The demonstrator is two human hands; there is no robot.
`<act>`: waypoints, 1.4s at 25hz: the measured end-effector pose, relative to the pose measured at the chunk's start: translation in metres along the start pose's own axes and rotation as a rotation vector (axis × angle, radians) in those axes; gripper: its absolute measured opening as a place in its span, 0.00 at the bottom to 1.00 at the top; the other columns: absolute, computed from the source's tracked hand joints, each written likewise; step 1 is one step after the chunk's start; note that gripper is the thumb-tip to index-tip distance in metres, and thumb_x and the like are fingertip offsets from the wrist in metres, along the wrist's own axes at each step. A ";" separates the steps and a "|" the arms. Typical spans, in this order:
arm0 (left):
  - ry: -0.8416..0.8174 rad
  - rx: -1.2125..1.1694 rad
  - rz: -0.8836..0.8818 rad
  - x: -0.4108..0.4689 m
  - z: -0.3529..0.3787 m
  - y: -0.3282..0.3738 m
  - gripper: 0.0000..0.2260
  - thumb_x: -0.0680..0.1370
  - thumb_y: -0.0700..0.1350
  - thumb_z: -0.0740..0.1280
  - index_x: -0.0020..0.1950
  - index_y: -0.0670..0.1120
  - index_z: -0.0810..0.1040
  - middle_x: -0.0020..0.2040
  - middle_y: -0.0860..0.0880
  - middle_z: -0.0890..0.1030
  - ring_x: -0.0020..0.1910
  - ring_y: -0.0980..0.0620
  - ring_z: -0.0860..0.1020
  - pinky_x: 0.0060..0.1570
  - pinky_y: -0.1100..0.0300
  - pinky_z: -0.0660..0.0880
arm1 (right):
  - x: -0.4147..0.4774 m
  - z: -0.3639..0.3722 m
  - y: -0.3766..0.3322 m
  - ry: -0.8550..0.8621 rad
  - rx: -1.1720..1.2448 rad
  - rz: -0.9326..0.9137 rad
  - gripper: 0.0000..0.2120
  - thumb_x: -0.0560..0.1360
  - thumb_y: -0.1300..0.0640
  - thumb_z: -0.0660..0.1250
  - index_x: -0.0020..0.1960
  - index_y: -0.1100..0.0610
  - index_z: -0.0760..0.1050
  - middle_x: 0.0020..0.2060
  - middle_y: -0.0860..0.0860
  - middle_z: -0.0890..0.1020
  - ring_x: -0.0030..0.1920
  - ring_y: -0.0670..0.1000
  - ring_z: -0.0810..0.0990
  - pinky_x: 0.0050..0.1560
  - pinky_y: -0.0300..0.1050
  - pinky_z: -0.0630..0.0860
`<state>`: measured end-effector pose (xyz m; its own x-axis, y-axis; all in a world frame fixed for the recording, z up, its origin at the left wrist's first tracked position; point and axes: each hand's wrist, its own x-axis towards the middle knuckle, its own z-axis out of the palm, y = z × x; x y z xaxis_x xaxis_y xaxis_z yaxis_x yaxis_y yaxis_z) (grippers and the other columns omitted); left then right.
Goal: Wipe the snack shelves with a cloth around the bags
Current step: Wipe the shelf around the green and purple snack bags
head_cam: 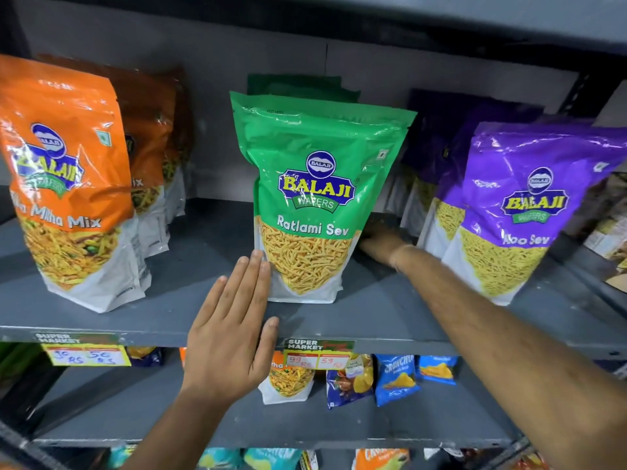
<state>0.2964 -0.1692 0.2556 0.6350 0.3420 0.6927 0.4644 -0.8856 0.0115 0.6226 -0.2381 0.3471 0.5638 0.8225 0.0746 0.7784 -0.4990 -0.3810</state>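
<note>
The grey metal shelf [190, 266] carries three rows of standing snack bags: orange mix bags [64, 184] on the left, green Ratlami Sev bags [315, 198] in the middle and purple sev bags [529, 212] on the right. My left hand [234, 330] is flat with fingers together, and its fingertips touch the front green bag's lower left corner. My right hand [380, 240] lies deep on the shelf in the gap between the green and purple rows. Its fingers are hidden behind the green bag. A dark blurred patch [385, 222] at that hand may be the cloth.
Price labels [319, 354] hang on the shelf's front edge. The shelf below holds small blue crisp packets [397, 378] and another mix bag [288, 381]. More packets show on the lowest shelf. Another shelf [441, 15] runs just overhead.
</note>
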 end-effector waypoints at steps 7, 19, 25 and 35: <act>-0.011 -0.022 0.013 -0.001 0.000 -0.002 0.32 0.87 0.54 0.51 0.90 0.42 0.55 0.91 0.45 0.57 0.90 0.46 0.56 0.87 0.44 0.57 | -0.043 -0.010 -0.001 -0.221 -0.024 -0.175 0.25 0.84 0.46 0.59 0.79 0.46 0.61 0.78 0.48 0.65 0.77 0.52 0.64 0.72 0.40 0.57; -0.041 -0.029 -0.005 -0.001 0.002 -0.002 0.32 0.88 0.56 0.48 0.90 0.44 0.53 0.91 0.45 0.55 0.90 0.46 0.55 0.87 0.43 0.57 | -0.124 -0.014 0.017 -0.256 -0.120 -0.318 0.25 0.84 0.45 0.57 0.79 0.51 0.62 0.72 0.39 0.62 0.74 0.40 0.57 0.78 0.41 0.50; -0.052 -0.028 -0.018 -0.001 0.001 -0.002 0.32 0.88 0.56 0.48 0.90 0.44 0.52 0.91 0.45 0.55 0.90 0.47 0.54 0.88 0.43 0.57 | -0.094 -0.011 0.003 0.069 0.247 0.008 0.13 0.84 0.50 0.58 0.63 0.54 0.75 0.52 0.57 0.84 0.52 0.60 0.82 0.43 0.44 0.71; -0.042 -0.035 -0.027 -0.003 0.001 -0.001 0.31 0.88 0.55 0.48 0.90 0.44 0.51 0.91 0.44 0.54 0.90 0.45 0.54 0.88 0.43 0.56 | -0.135 -0.007 0.008 -0.067 -0.027 -0.104 0.18 0.84 0.46 0.57 0.70 0.54 0.69 0.61 0.59 0.81 0.60 0.60 0.80 0.61 0.54 0.75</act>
<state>0.2950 -0.1691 0.2531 0.6479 0.3784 0.6611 0.4603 -0.8860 0.0561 0.5550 -0.3553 0.3406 0.4608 0.8860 0.0506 0.8392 -0.4165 -0.3496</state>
